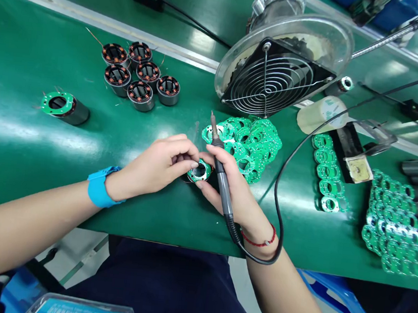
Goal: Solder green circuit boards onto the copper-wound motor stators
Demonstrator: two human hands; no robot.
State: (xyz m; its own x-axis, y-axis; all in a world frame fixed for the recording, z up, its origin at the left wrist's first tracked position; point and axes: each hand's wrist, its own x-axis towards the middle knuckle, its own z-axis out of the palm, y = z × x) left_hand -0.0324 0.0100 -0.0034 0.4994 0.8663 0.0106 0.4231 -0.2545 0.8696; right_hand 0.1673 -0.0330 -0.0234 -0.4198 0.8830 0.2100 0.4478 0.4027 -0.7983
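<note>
No text can be read with certainty. The blue badge [82,311] in a clear case at the lower edge bears a line of small Chinese characters, too blurred to make out. On the cream-coloured roll [315,117], the round end label [332,109] shows green print, also illegible.

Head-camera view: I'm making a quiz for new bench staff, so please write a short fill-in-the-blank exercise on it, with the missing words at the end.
1. The soldering iron is held in the person's ____ hand.
2. The wide wristband on the left wrist is ____ in colour.
3. Left of the fan in the picture stands a group of ____ stators without boards.
4. The ring-shaped board by the left hand is mostly ____.

Missing words: right; blue; six; green.
</note>
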